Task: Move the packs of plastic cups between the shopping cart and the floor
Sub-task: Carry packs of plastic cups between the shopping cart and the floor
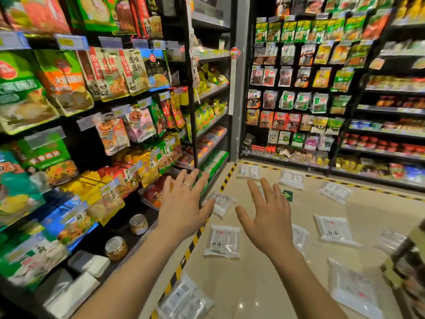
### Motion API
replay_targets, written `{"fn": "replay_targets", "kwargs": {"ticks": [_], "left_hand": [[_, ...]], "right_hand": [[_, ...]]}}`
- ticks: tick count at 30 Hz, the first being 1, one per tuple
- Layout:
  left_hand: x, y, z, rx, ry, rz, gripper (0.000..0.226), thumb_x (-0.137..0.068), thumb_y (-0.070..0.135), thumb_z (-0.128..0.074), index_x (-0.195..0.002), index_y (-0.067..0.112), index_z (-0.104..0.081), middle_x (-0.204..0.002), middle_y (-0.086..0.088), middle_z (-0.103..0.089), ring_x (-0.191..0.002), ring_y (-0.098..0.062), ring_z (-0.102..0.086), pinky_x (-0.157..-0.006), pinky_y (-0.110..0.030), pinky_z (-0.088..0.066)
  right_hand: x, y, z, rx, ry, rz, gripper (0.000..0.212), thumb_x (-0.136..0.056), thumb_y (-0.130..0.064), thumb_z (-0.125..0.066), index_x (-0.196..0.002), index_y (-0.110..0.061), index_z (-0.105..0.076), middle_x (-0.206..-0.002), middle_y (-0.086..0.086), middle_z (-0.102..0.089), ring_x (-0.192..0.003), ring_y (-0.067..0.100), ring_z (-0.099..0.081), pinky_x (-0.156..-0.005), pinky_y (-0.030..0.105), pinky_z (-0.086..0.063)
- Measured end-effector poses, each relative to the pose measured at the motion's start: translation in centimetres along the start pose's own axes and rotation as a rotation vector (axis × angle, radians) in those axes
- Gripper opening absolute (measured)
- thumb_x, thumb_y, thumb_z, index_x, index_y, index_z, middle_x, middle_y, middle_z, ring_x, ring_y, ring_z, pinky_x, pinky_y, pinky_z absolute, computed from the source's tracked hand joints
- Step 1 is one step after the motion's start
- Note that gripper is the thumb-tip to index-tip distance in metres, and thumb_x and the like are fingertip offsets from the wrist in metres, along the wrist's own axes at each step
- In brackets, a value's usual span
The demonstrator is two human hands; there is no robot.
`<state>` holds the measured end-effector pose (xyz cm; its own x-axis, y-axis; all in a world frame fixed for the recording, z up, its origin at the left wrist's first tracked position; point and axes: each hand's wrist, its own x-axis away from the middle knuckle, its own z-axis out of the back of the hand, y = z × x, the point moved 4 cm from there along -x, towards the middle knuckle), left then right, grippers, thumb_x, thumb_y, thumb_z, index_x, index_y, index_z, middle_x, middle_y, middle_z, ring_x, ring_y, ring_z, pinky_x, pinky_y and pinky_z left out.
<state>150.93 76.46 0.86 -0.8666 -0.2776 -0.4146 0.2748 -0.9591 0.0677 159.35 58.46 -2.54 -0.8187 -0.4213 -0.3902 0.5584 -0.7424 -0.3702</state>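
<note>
Plastic cup packs (222, 241) lie scattered over the pale floor (264, 284) of a shop aisle, about ten in view, from twelve o'clock near the far shelves round to six o'clock at the bottom of the frame. No pack is in either hand. A blurred shape (409, 261) at the four o'clock edge may be the shopping cart, but it is too smeared to tell, and no pack can be seen in it. On this showing, if the packs are bound for the cart, nearly all the gathering is left to do; if they were being laid out on the floor, that work looks largely done.

Both arms reach forward over the floor. The left hand (184, 208), a ring on one finger, has its fingers (181, 180) spread wide and straight, holding nothing. The right hand (269, 217) matches it, fingers (254, 192) wide and empty.

One pack (224, 204) shows between the two hands, at three o'clock of the left hand, just past its thumb. A second sits lower, between the wrists, at five o'clock of the left hand and seven o'clock of the right. A third (334, 230) lies well apart at three o'clock of the right hand. None touches a finger; how high the hands hang above the floor cannot be judged.

Stocked shelves (92, 111) line the nine o'clock side, edged by a black-and-yellow tape strip (195, 238).
</note>
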Motion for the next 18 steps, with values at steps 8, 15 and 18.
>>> {"fn": "replay_targets", "kwargs": {"ticks": [8,15,18], "left_hand": [[-6.5,-3.2,-9.1,0.044,-0.085,-0.148,0.066,-0.093,0.062,-0.029,-0.15,0.029,-0.036,-0.154,0.0,-0.039,-0.144,-0.026,-0.029,-0.117,-0.05,-0.015],[-11.6,-11.8,-21.3,0.105,-0.286,-0.253,0.072,-0.09,0.064,-0.023,-0.148,0.025,-0.041,-0.151,-0.003,-0.043,-0.14,-0.029,-0.036,-0.111,-0.056,-0.029],[-12.2,-15.6,-27.6,0.144,-0.39,-0.259,0.075,-0.088,0.064,-0.022,-0.148,0.024,-0.04,-0.152,-0.004,-0.042,-0.141,-0.03,-0.035,-0.113,-0.057,-0.026]], "right_hand": [[-3.7,1.5,-7.5,0.045,-0.028,-0.158,0.075,-0.084,-0.068,-0.019,-0.153,-0.036,-0.023,-0.162,0.001,-0.018,-0.149,0.031,-0.01,-0.118,0.049,-0.012],[-6.7,0.4,-20.3,0.043,-0.157,-0.394,0.083,-0.079,-0.07,-0.011,-0.154,-0.037,-0.015,-0.164,0.001,-0.01,-0.15,0.029,-0.004,-0.118,0.046,-0.009],[-6.8,0.1,-26.8,0.013,-0.209,-0.502,0.083,-0.079,-0.071,-0.012,-0.155,-0.036,-0.014,-0.164,0.001,-0.011,-0.15,0.029,-0.005,-0.118,0.045,-0.01]]}}
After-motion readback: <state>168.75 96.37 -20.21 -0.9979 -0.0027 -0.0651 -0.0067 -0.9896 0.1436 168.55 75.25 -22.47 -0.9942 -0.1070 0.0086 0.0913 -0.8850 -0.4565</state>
